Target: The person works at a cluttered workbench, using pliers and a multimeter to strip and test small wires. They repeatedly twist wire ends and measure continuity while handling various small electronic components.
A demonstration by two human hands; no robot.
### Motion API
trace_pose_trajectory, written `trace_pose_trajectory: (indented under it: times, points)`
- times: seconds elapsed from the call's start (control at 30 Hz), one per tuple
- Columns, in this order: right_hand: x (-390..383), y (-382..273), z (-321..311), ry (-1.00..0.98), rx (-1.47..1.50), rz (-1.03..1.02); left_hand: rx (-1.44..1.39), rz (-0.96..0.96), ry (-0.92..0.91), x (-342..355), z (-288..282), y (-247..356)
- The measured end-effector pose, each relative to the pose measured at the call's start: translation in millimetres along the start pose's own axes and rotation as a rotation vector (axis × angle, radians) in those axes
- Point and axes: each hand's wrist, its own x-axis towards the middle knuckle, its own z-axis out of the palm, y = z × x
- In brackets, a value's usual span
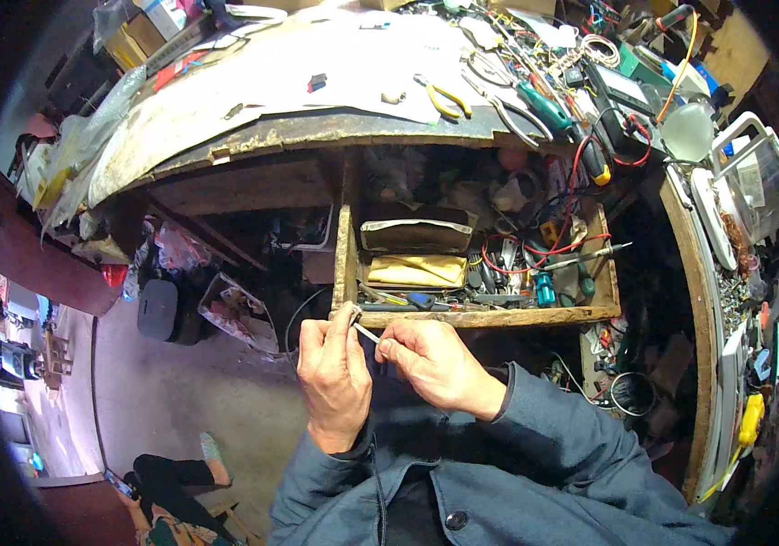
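Observation:
Both of my hands meet in front of the open drawer's front edge, fingers closed. A thin, light-coloured strip or rod [366,334] runs between them; its exact kind is too small to make out. My right hand [435,366] pinches the strip's lower end between thumb and forefinger. At its upper end, my left hand [333,378] has its fingertips around a small piece whose shape is mostly hidden. Just beyond my hands is the wooden drawer [498,318], holding a yellow packet [418,270], screwdrivers, red test leads [535,270] and other small tools.
Above the drawer, the workbench carries white paper [316,64], yellow-handled pliers [444,97], more pliers [512,114] and a heap of tools and wires. A cluttered side shelf [704,364] stands at right. A seated person's leg [175,473] shows at lower left, near a box [239,314].

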Motion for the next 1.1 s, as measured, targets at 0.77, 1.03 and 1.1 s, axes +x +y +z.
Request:
trace_pose_trajectory:
  times: [0.77, 1.03, 1.1]
  points:
    - [52.4, -28.2, -52.3, -0.459, -0.256, 0.072, -0.075, 0.005, -0.056, 6.5, -11.4, -1.6]
    - [64.2, -33.8, -58.5, -0.529, -0.343, 0.074, -0.128, -0.025, -0.077, 10.2, -16.1, -0.4]
    - [64.3, -33.2, -60.3, -0.542, -0.369, 0.103, -0.146, -0.024, -0.08, 8.2, -13.2, 0.0]
